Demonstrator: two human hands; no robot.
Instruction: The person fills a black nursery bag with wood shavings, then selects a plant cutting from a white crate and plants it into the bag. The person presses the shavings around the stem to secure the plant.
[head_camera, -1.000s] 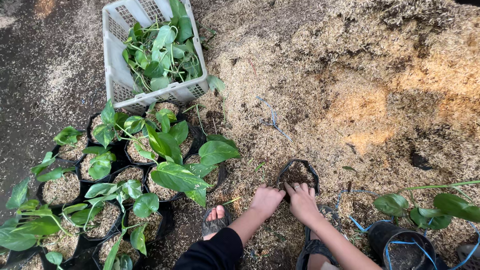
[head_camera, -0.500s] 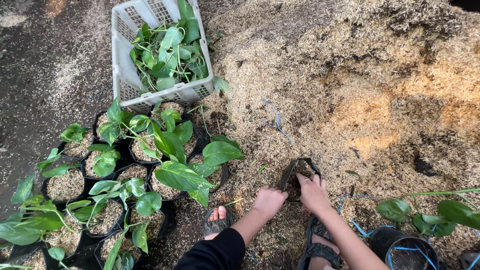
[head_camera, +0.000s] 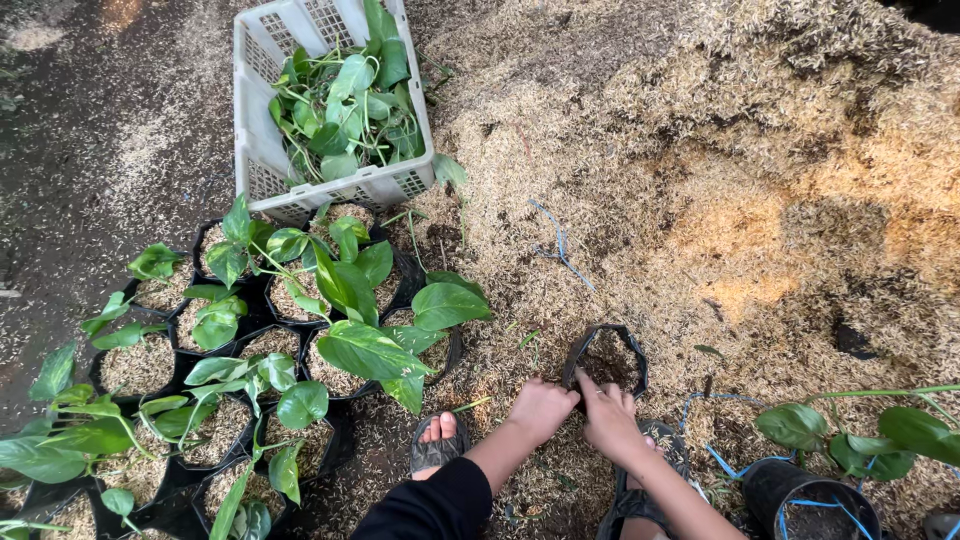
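Gripping rim of black grow bag (head_camera: 607, 358) — left hand (head_camera: 541, 408), right hand (head_camera: 610, 420) both closed on it.

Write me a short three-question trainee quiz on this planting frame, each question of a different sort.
1. True or false: both hands grip the rim of the black grow bag.
2. Multiple choice: the white crate holds A) loose green cuttings, B) husk, C) tools.
3. Fill in: the planted pots stand on the person's ____ side.

Key:
1. True: the left hand and the right hand pinch its near edge, on the husk heap.
2. A.
3. Left.
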